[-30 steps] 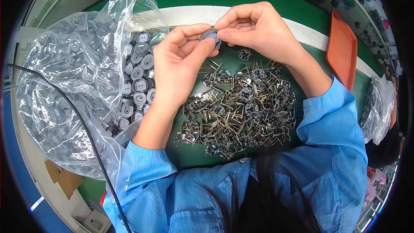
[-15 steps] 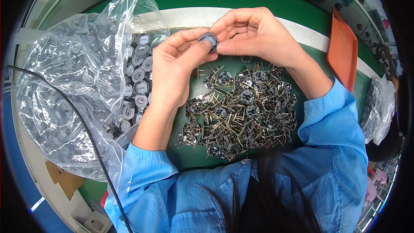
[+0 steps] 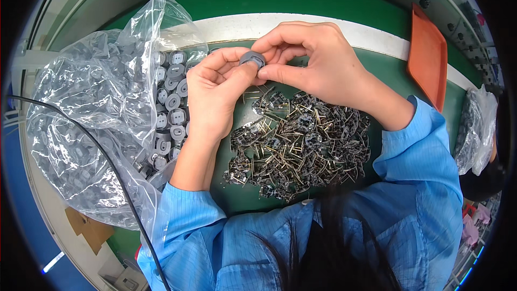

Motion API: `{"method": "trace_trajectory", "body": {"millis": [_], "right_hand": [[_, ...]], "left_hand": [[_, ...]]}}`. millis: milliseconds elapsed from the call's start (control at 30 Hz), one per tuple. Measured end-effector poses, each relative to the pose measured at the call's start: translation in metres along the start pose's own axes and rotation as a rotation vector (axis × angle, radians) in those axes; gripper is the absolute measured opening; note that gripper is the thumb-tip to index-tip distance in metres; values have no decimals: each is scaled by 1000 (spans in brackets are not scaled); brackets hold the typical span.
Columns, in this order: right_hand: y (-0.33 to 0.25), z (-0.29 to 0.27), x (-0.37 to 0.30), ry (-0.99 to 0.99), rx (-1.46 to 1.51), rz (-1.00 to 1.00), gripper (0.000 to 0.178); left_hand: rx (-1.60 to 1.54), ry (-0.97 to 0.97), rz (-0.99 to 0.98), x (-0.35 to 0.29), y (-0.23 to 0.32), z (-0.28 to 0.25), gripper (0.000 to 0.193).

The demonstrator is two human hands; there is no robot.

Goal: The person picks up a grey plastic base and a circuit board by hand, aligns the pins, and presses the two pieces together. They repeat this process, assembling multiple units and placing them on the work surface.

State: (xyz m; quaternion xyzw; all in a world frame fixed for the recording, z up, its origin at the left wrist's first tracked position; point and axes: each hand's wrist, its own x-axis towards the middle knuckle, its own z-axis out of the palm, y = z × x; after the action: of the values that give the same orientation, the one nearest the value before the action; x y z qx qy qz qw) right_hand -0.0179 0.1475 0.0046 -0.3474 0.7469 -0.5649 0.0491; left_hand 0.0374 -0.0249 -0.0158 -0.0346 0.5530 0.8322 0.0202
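Note:
My left hand (image 3: 212,97) pinches a small round grey plastic housing (image 3: 251,57) between thumb and fingers, above the far part of the green work surface. My right hand (image 3: 331,67) has its thumb and fingertips closed against the right edge of the same housing. What lies inside the housing is hidden by the fingers. Below the hands spreads a heap of small round black circuit boards (image 3: 307,145) with long brass-coloured pins. Left of my left forearm, many similar grey housings (image 3: 173,101) lie at the mouth of a large clear plastic bag (image 3: 91,113).
A black cable (image 3: 102,148) runs across the bag toward my left sleeve. An orange tray (image 3: 428,56) leans at the far right, with another clear bag (image 3: 478,129) nearer on that side. A white strip (image 3: 231,26) borders the far side of the work surface.
Both hands have shifted slightly left and nearer with the housing. It has tilted, showing more of its smooth grey outer side and less of its inside.

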Motion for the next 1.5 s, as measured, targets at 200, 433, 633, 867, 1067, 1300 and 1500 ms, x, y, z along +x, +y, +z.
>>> {"method": "trace_trajectory", "body": {"millis": [200, 433, 633, 867, 1067, 1300, 1500], "right_hand": [[-1, 2, -1, 6, -48, -43, 22], [0, 2, 2, -1, -60, -84, 22], [9, -5, -13, 69, -10, 2, 21], [14, 3, -13, 179, -543, -392, 20], [16, 1, -12, 188, -446, -305, 19], [9, 3, -10, 204, -7, -7, 18], [13, -10, -10, 46, 330, 170, 22]], "left_hand": [[-32, -28, 35, 0, -3, -1, 11], [-42, -14, 48, -1, -5, 0, 10], [145, 4, 45, -3, -15, 11, 21], [137, -1, 25, -2, -14, 8, 25], [-101, -3, -16, 2, -19, 7, 22], [-204, -86, -63, 3, -13, 5, 19], [639, -22, 597, 5, -16, 5, 34]]}}
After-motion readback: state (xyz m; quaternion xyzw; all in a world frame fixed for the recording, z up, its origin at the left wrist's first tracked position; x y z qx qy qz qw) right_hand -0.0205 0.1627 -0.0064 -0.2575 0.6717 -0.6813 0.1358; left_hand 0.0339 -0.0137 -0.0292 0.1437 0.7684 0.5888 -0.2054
